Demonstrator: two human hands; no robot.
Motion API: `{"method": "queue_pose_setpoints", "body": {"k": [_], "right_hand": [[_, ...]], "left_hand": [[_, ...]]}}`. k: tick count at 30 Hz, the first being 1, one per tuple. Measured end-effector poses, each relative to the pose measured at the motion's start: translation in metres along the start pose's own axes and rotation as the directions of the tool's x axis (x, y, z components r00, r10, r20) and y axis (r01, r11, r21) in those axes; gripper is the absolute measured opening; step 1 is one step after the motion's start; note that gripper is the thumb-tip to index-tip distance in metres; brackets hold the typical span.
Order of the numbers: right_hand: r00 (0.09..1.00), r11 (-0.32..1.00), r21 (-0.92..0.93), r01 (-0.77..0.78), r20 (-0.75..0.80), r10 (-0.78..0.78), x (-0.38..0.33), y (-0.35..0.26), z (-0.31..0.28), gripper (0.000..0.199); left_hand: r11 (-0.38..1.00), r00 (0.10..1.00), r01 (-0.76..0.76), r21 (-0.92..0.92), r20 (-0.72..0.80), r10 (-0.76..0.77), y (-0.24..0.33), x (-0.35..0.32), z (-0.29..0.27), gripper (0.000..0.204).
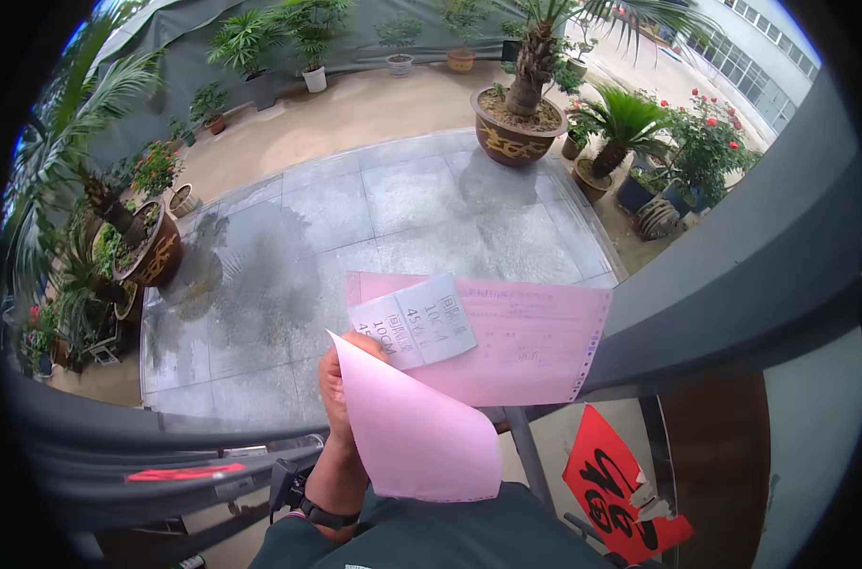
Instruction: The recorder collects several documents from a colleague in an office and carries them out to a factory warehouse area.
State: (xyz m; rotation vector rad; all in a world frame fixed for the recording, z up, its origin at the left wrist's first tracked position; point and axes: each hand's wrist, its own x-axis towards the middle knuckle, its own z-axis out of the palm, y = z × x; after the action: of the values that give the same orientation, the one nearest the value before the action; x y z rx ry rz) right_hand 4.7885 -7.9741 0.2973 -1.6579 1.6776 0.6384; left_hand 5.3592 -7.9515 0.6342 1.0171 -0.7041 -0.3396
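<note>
My left hand (334,398) is raised in front of me, closed on a pink paper form (526,341) with perforated edges and a small white slip (414,322) lying on top of it. The form's lower left part curls toward me and covers much of my hand. A dark watch (328,517) sits on that wrist, above a dark green sleeve. My right hand is nowhere in sight.
I look down over a dark metal railing (734,284) onto a wet grey paved patio (393,218). Large brown pots with palms stand at the left (151,254) and at the back (514,133); smaller potted plants and red-flowered bushes ring the patio. A torn red paper decoration (611,488) hangs below right.
</note>
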Motion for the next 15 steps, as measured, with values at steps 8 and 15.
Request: {"method": "queue_pose_setpoints", "body": {"k": [8, 15], "right_hand": [[0.994, 0.987, 0.131, -0.089, -0.051, 0.096, 0.092, -0.185, -0.06, 0.034], [0.997, 1.0, 0.014, 0.002, 0.078, -0.003, 0.201, -0.271, -0.069, 0.034]], "left_hand": [[1.0, 0.999, -0.014, -0.009, 0.053, 0.015, -0.084, 0.235, -0.031, 0.028], [1.0, 1.0, -0.004, -0.003, 0.025, 0.004, -0.138, 0.414, -0.044, 0.006]]}}
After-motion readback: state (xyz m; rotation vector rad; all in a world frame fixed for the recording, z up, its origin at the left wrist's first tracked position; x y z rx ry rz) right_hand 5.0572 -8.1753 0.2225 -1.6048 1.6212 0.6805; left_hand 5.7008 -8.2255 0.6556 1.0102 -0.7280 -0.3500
